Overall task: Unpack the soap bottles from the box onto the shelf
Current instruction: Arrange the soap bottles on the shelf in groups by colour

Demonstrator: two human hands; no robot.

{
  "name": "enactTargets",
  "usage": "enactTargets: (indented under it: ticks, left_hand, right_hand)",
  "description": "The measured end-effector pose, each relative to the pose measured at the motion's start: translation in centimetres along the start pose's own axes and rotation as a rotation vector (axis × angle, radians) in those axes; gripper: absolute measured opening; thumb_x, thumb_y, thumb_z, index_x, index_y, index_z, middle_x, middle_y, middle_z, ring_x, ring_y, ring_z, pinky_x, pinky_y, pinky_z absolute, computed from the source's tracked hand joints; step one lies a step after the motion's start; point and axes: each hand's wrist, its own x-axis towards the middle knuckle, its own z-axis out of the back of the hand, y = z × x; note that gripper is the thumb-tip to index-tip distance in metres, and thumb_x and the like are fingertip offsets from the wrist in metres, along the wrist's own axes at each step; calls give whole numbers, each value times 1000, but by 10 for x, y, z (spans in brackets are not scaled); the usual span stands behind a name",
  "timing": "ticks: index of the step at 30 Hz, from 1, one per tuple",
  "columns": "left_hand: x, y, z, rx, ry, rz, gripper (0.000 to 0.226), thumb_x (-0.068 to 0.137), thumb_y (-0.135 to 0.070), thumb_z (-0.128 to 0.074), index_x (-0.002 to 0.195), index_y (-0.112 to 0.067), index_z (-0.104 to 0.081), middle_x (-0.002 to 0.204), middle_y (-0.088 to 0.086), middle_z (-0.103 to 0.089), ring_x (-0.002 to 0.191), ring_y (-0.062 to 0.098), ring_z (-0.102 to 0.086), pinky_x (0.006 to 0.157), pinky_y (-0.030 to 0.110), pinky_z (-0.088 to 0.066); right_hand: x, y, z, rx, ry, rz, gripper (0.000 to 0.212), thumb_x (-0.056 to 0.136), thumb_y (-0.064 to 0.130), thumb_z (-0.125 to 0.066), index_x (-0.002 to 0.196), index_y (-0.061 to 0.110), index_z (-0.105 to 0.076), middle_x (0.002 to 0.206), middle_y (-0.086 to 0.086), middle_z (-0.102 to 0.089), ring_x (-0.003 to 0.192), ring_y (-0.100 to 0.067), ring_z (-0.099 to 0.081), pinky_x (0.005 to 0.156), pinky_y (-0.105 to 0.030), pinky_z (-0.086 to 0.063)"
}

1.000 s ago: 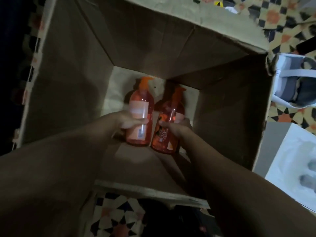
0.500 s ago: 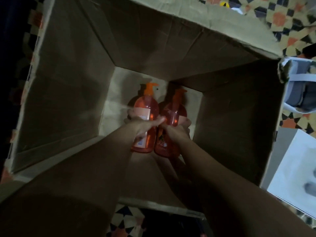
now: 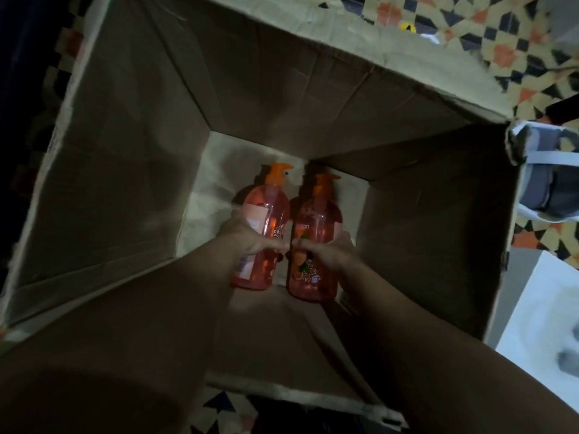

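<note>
Deep inside a large cardboard box [image 3: 131, 170] are two orange soap bottles with pump tops, side by side. My left hand [image 3: 247, 238] grips the left soap bottle [image 3: 266, 214] around its middle. My right hand [image 3: 326, 253] grips the right soap bottle [image 3: 316, 233] around its middle. Both arms reach down into the box from the near edge. The shelf is not in view.
The box stands on a patterned tile floor [image 3: 488, 36] with its flaps open. A grey and white bag [image 3: 551, 180] sits to the right of the box. A white surface [image 3: 545, 327] lies at the lower right. The box's floor around the bottles is pale cardboard.
Both hands hold the same bottles throughout. The bottles have come a little nearer to me and look larger, and the view has tilted over the box.
</note>
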Motion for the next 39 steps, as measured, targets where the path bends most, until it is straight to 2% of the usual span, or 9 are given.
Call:
enactTargets:
  ticks: [6, 11, 15, 19, 24, 30, 33, 35, 39]
  left_hand:
    - [-7, 4, 18, 28, 91, 11, 91, 48, -49, -93, 117, -7, -51, 113, 8, -64, 94, 26, -64, 83, 37, -54]
    - [-56, 0, 53, -2, 114, -84, 73, 48, -48, -92, 108, -19, -62, 101, 6, -70, 80, 23, -68, 64, 27, -52]
    - [-126, -1, 84, -115, 70, -210, 80, 32, -47, -92, 106, -27, -67, 96, 0, -74, 85, 22, -71, 77, 35, -58]
    - [-207, 13, 106, -297, -93, -322, 75, 35, -38, -98, 102, -23, -67, 96, -5, -73, 90, 14, -70, 85, 35, -58]
    - [-340, 44, 150, -411, -236, -458, 91, 42, -48, -94, 123, -32, -55, 114, -11, -66, 105, 13, -63, 92, 38, -52]
    - [-499, 103, 221, -616, -381, -600, 93, 30, -58, -95, 113, -37, -60, 103, -12, -74, 95, 9, -71, 87, 45, -57]
    - [-585, 138, 264, -644, -495, -675, 79, 36, -42, -99, 106, -33, -62, 95, -15, -75, 86, 4, -72, 80, 37, -59]
    - [-642, 163, 289, -631, -553, -739, 74, 43, -30, -101, 106, -30, -63, 94, -17, -75, 84, 0, -72, 76, 26, -56]
    - [-740, 218, 329, -606, -737, -832, 75, 40, -38, -97, 107, -35, -63, 95, -24, -73, 87, -6, -69, 70, 10, -50]
  right_hand:
    - [2, -9, 0, -33, -4, 32, 126, 5, 71, -83, 117, 19, -57, 104, -4, -70, 90, -26, -70, 81, -43, -60]
    - [-47, 13, 15, -64, -19, 62, 66, 53, 46, -92, 106, 16, -67, 100, -5, -72, 79, -17, -68, 69, -27, -56]
    - [-110, 33, 35, -9, -7, 168, 49, 67, 37, -88, 104, 18, -62, 87, 3, -66, 67, -6, -60, 41, -11, -42]
    - [-194, 54, 52, 147, -15, 285, 29, 69, 25, -89, 84, 25, -64, 75, 12, -66, 53, 6, -62, 42, -5, -42]
    - [-319, 78, 59, 306, -21, 513, 47, 60, 19, -93, 99, 20, -67, 85, 9, -76, 76, -3, -73, 63, -18, -54]
    - [-490, 106, 57, 220, 40, 763, 70, 52, 25, -97, 111, 30, -60, 99, 17, -73, 89, 0, -70, 79, -26, -57]
    - [-587, 124, 45, 181, 78, 890, 82, 46, 33, -99, 117, 30, -60, 105, 15, -73, 94, 3, -69, 82, -23, -56]
    - [-649, 135, 36, 183, 83, 986, 81, 47, 27, -99, 118, 28, -60, 102, 19, -72, 90, 10, -66, 73, -8, -50]
    - [-769, 154, 17, 150, 130, 1156, 77, 46, 25, -98, 111, 38, -58, 99, 36, -66, 88, 16, -63, 68, -5, -47]
